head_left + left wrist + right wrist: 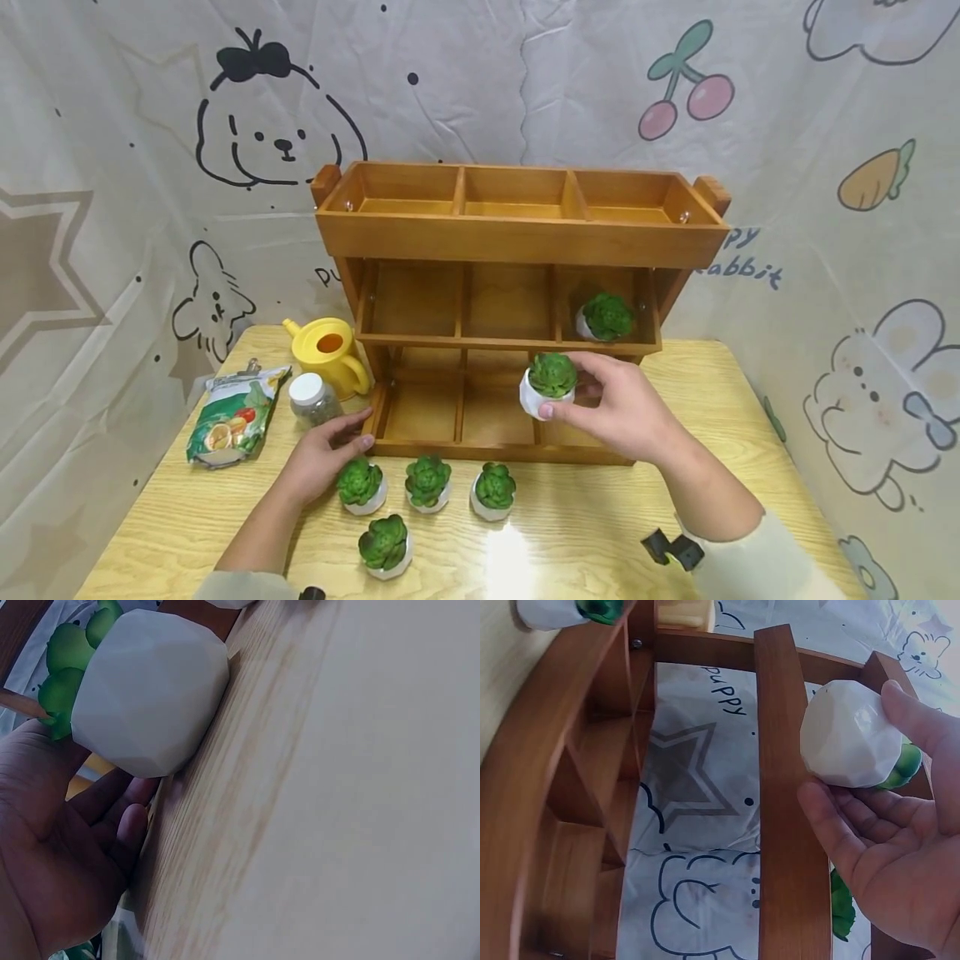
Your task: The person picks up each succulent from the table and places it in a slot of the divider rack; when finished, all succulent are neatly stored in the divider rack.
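Potted succulent hangs in right hand before middle tier's edge.

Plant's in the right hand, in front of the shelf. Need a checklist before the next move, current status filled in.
1. Held plant gripped: ok, right hand pinches it.
2. Middle tier's right compartment free: not ok, another plant sits there.
3. Left hand pressing on the shelf: cannot tell.
4. Four plants on the table upright: ok.
5. Jar lidded: ok.

A jar stands near a watering can — and packet.
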Tool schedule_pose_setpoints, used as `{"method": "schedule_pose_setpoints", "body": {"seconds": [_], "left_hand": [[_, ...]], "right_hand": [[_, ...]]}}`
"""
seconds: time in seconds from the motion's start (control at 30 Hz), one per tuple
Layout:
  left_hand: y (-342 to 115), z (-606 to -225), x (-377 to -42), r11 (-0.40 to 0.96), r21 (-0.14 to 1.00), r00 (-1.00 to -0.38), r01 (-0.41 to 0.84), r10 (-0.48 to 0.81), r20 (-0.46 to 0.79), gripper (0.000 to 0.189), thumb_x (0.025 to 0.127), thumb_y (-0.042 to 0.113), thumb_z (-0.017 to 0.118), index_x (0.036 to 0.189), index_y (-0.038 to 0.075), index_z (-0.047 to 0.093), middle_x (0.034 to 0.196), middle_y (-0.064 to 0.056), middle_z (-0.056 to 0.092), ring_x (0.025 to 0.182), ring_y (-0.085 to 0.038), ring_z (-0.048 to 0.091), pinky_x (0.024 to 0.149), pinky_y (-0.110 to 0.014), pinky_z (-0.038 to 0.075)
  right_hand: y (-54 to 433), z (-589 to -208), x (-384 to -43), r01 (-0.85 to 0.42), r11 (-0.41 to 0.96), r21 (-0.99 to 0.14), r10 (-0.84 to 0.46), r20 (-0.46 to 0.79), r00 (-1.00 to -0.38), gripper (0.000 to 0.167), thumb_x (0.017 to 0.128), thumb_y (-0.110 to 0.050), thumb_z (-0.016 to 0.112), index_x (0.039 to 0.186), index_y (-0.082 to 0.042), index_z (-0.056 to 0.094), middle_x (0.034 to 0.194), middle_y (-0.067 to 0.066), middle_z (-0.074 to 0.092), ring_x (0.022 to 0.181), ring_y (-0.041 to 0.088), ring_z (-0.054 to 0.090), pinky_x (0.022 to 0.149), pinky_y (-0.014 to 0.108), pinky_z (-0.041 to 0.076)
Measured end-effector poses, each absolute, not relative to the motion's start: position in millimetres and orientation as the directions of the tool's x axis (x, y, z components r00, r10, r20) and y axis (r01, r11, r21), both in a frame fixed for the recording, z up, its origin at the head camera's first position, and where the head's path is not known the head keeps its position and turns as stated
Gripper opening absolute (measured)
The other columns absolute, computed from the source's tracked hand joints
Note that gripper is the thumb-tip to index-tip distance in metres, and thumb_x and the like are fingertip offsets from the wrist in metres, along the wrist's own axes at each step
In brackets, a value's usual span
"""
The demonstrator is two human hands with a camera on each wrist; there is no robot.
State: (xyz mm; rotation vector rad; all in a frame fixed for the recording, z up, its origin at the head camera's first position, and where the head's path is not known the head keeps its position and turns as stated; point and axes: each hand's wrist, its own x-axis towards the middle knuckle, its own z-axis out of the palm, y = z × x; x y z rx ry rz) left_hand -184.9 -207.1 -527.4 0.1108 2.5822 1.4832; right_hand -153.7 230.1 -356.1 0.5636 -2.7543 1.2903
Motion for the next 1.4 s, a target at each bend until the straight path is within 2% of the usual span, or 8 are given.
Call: {"method": "schedule_pose_setpoints", "body": {"seconds": [0.27, 0.7, 0.9, 1.1, 1.4], "left_hand": [[-208.5, -529.8, -185.3, 0.497, 0.868, -0.985, 0.004, 0.15, -0.081, 0.063, 0.096, 0.048, 0.073, 0.149, 0.018, 0.059, 0.147, -0.012, 0.059, 0.132, -0.034, 0.057, 0.11, -0.053, 0.046], [-208.5, -529.9, -185.2, 0.489, 0.872, -0.984, -0.002, 0.153, -0.088, 0.065, 0.095, 0.051, 0.073, 0.15, 0.019, 0.058, 0.149, -0.012, 0.057, 0.134, -0.033, 0.056, 0.111, -0.053, 0.046], [-208.3, -530.0, -185.6, 0.492, 0.871, -0.984, -0.002, 0.154, -0.09, 0.064, 0.095, 0.05, 0.073, 0.15, 0.02, 0.058, 0.151, -0.012, 0.056, 0.135, -0.034, 0.055, 0.112, -0.053, 0.045], [-209.0, -530.4, -185.8, 0.493, 0.87, -0.984, -0.006, 0.152, -0.093, 0.064, 0.095, 0.051, 0.073, 0.149, 0.02, 0.059, 0.151, -0.012, 0.056, 0.135, -0.034, 0.056, 0.112, -0.053, 0.044], [-208.8, -528.9, -185.0, 0.502, 0.865, -0.984, -0.012, 0.146, -0.098, 0.064, 0.095, 0.05, 0.073, 0.149, 0.021, 0.059, 0.15, -0.011, 0.057, 0.135, -0.034, 0.055, 0.112, -0.053, 0.044]], "right_hand": [[225.8, -344.3, -163.8, -0.332, 0.572, -0.75, -0.293, 0.192, -0.937, 0.06, 0.084, -0.034, 0.089, 0.132, -0.006, 0.066, 0.106, 0.002, 0.075, 0.087, 0.013, 0.075, 0.078, 0.029, 0.062], [221.4, -325.5, -178.1, -0.325, 0.53, -0.783, -0.289, 0.194, -0.938, 0.059, 0.085, -0.027, 0.089, 0.132, -0.004, 0.064, 0.115, 0.007, 0.072, 0.1, 0.023, 0.075, 0.084, 0.033, 0.062], [216.6, -316.3, -187.1, -0.317, 0.556, -0.768, -0.284, 0.183, -0.941, 0.063, 0.084, -0.033, 0.089, 0.134, -0.005, 0.063, 0.116, 0.005, 0.072, 0.104, 0.022, 0.074, 0.087, 0.036, 0.061], [210.1, -310.0, -197.4, -0.333, 0.544, -0.77, -0.3, 0.192, -0.934, 0.063, 0.084, -0.032, 0.089, 0.134, -0.004, 0.063, 0.115, 0.005, 0.072, 0.101, 0.02, 0.074, 0.086, 0.034, 0.062], [204.1, -307.9, -216.1, -0.298, 0.583, -0.756, -0.271, 0.165, -0.948, 0.071, 0.084, -0.033, 0.088, 0.14, 0.001, 0.059, 0.125, 0.013, 0.07, 0.111, 0.026, 0.072, 0.093, 0.039, 0.059]]}}
